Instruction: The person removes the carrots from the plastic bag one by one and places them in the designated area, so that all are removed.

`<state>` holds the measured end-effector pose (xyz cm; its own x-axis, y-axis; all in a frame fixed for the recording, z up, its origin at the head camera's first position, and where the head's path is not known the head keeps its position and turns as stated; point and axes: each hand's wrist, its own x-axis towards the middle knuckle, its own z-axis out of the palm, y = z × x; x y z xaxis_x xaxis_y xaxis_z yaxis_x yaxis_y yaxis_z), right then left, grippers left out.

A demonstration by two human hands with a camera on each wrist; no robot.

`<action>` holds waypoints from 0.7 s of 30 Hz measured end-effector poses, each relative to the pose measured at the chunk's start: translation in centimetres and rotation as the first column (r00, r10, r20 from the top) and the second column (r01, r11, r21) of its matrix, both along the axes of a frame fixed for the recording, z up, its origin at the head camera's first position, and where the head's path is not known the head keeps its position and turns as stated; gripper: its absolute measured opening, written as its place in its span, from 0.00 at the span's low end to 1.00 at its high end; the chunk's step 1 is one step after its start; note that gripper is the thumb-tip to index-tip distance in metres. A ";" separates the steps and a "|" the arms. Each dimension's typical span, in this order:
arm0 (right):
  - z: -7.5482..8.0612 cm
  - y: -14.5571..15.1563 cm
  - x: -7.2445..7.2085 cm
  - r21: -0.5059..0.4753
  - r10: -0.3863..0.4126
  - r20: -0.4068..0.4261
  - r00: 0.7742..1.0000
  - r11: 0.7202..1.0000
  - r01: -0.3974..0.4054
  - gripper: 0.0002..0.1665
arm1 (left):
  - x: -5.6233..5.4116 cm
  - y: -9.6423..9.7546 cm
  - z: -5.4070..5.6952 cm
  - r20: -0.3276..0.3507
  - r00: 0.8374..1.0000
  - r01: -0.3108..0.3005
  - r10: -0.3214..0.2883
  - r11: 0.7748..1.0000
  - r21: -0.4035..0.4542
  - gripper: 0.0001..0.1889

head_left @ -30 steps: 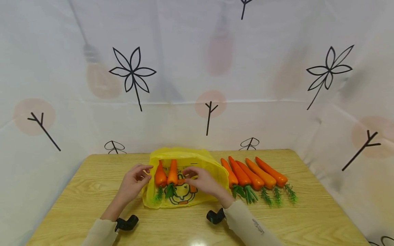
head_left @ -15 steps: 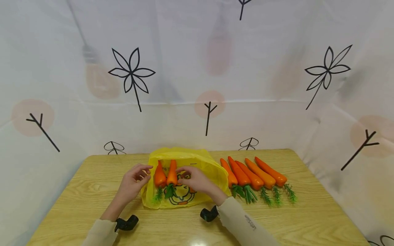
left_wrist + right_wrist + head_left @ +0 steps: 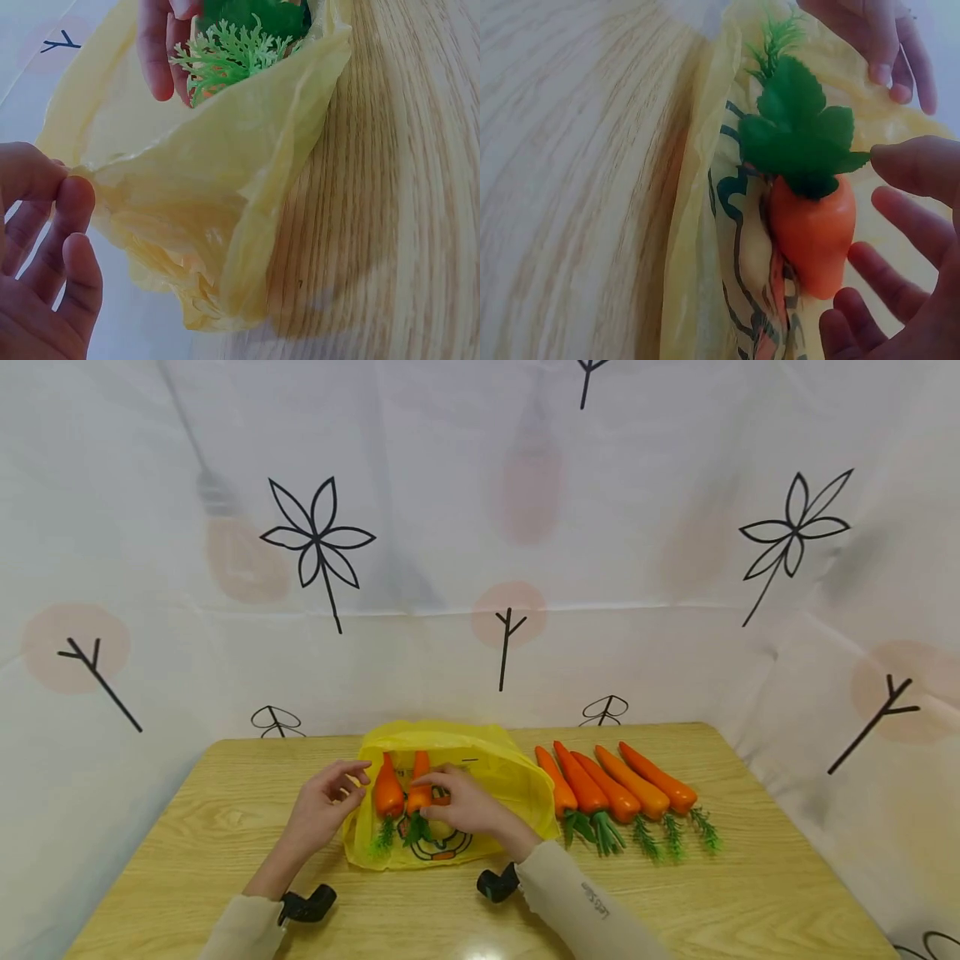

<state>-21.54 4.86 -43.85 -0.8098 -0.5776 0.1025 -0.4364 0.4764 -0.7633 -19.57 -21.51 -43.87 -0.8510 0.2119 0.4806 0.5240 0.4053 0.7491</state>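
A yellow plastic bag (image 3: 517, 777) lies on its side with its mouth held wide. My left hand (image 3: 324, 802) pinches the bag's rim at the left between thumb and finger, as the left wrist view shows. Two toy carrots lie in the bag, tips pointing away: a left carrot (image 3: 388, 793) with feathery greens and a right carrot (image 3: 421, 766) with broad dark leaves. My right hand (image 3: 465, 806) reaches into the bag, fingers loosely spread beside the right carrot (image 3: 814, 240). In the right wrist view one fingertip meets its leaf, and others lie right at its side.
Several more toy carrots (image 3: 618, 785) lie in a slanted row to the right of the bag. The wooden table (image 3: 420, 910) meets a white patterned cloth (image 3: 420, 668) at its back edge. A cartoon (image 3: 442, 843) is printed on the bag.
My right hand has moved left across the bag's inside to the right carrot, now overlapping it. The left hand has stayed at the rim. The carrots keep their places.
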 end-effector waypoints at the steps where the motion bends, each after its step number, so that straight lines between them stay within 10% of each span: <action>1: 0.0 0.0 0.0 0.008 -0.007 0.004 1.000 1.000 0.007 0.24 | 0.0 0.0 0.0 0.003 1.000 -0.003 0.003 1.000 0.000 0.18; 21: -1.6 -0.3 0.2 -0.068 -0.111 0.082 0.990 0.991 0.117 0.23 | 0.1 0.3 0.2 0.052 0.999 -0.014 0.013 1.000 0.015 0.19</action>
